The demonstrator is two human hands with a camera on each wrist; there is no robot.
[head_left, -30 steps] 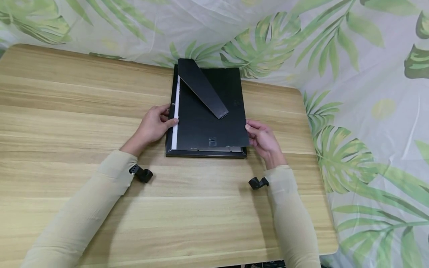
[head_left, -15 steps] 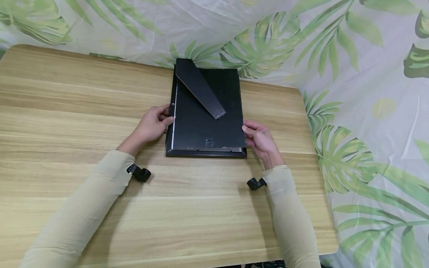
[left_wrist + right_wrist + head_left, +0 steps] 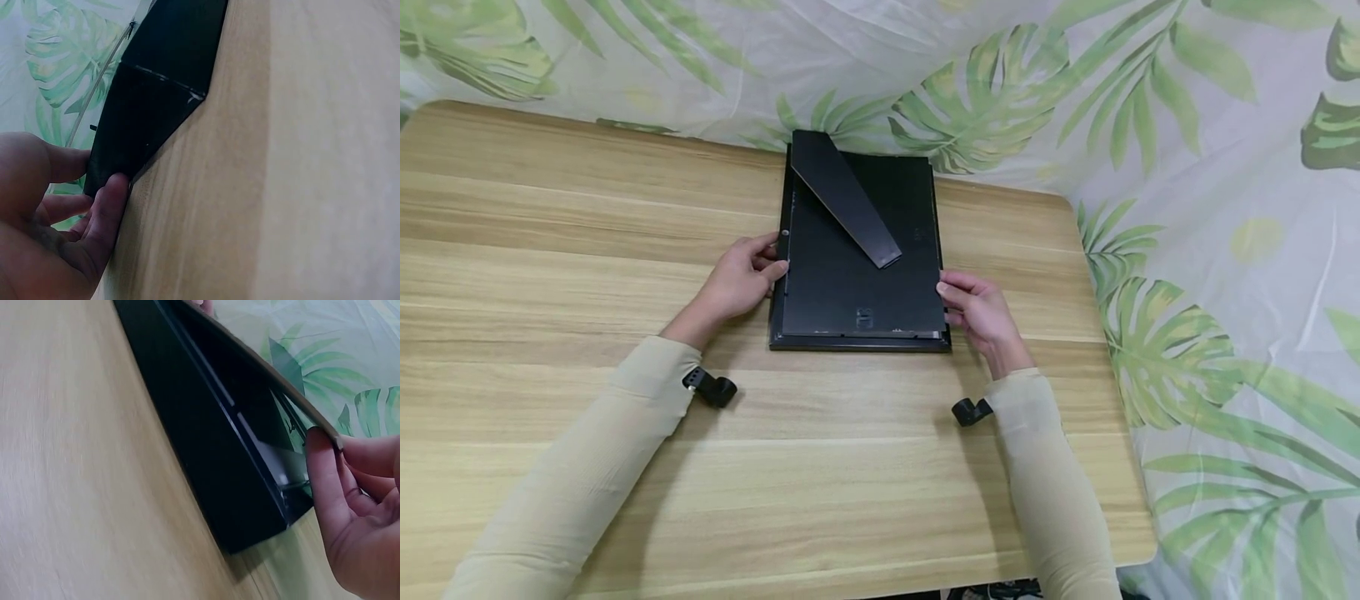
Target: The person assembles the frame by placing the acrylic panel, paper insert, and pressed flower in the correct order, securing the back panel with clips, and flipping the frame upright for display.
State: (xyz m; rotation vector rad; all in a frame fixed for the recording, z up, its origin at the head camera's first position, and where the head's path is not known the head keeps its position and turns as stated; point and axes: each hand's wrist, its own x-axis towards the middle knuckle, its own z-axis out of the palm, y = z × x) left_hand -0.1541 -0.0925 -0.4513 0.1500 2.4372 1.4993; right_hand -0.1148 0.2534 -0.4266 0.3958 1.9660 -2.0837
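A black picture frame (image 3: 859, 342) lies face down on the wooden table, near its back edge. Its black backing board (image 3: 827, 292) with an easel leg (image 3: 848, 200) on top covers the opening. My right hand (image 3: 985, 312) pinches the board's right edge between thumb and fingers; in the right wrist view the backing board (image 3: 269, 369) is raised at that side, with a gap above the frame (image 3: 206, 469). On the left side my left hand (image 3: 737, 275) grips the frame's edge, thumb on top; in the left wrist view its fingers (image 3: 112, 206) wrap the frame's side (image 3: 131, 125).
The wooden table (image 3: 820, 483) spreads around the frame. Behind and to the right hangs a leaf-patterned cloth (image 3: 1210, 292). A small black camera (image 3: 709, 387) sits on the left wrist and another camera (image 3: 972, 412) on the right. Dark cables (image 3: 996, 590) show below the front edge.
The backing board has slid left and slightly toward me with my right hand, covering the white strip that showed along the frame's left side. My left hand stays at the frame's edge.
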